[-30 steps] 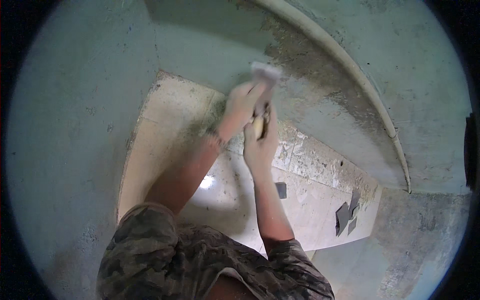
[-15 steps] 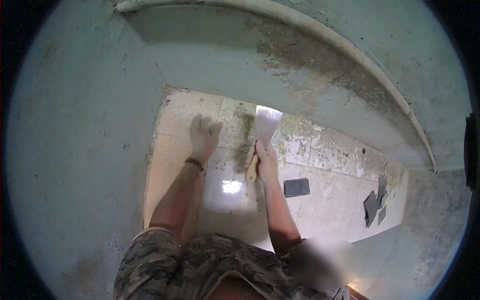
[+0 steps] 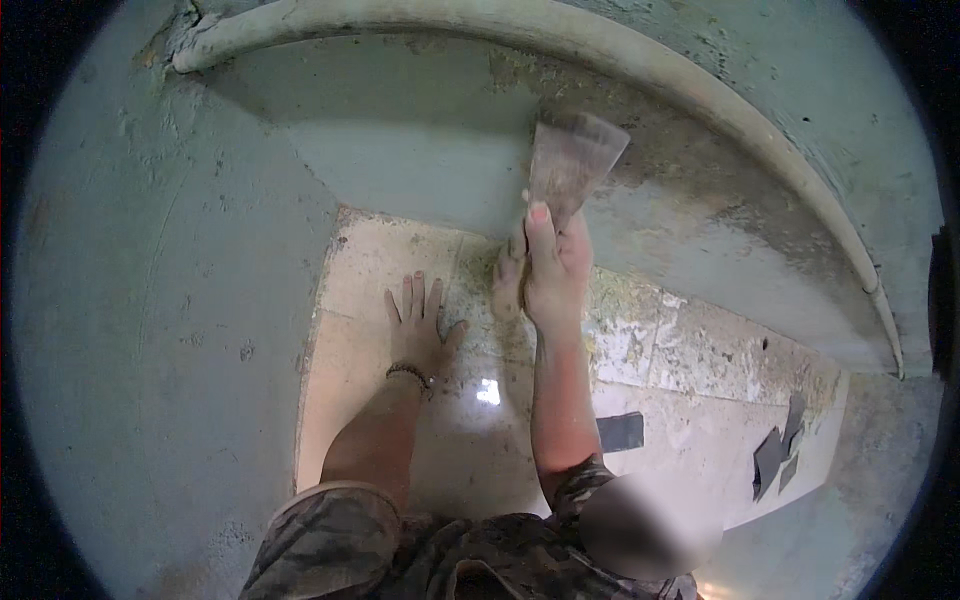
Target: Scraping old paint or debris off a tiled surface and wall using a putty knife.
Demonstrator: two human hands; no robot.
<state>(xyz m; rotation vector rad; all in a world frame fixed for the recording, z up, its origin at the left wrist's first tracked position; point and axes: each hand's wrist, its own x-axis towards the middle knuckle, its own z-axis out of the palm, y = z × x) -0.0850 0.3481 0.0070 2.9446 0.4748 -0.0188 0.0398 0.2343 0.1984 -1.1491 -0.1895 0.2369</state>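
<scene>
My right hand (image 3: pixel 556 262) is wrapped round the handle of a broad scraper (image 3: pixel 576 160), with the thumb along the base of its metal blade. The blade points up at the stained, peeling patch of the green wall (image 3: pixel 670 165) under the pipe; whether its edge touches the wall I cannot tell. The scraper's handle is hidden in my fist. Fingers spread, my left hand (image 3: pixel 422 335) rests on the pale tiled surface (image 3: pixel 372 262), holding nothing. A beaded bracelet (image 3: pixel 408 371) circles my left wrist.
A thick pale pipe (image 3: pixel 480 14) runs across the wall above. On the surface at right lie a dark rectangular block (image 3: pixel 621 432) and several dark torn sheets (image 3: pixel 768 460). Flaking residue (image 3: pixel 640 325) covers the tiles along the wall. Another green wall (image 3: pixel 180 330) stands at left.
My right hand has lifted the scraper from over the tiles up to the stained wall. My left hand has flattened on the surface with its fingers spread. The view has shifted slightly.
</scene>
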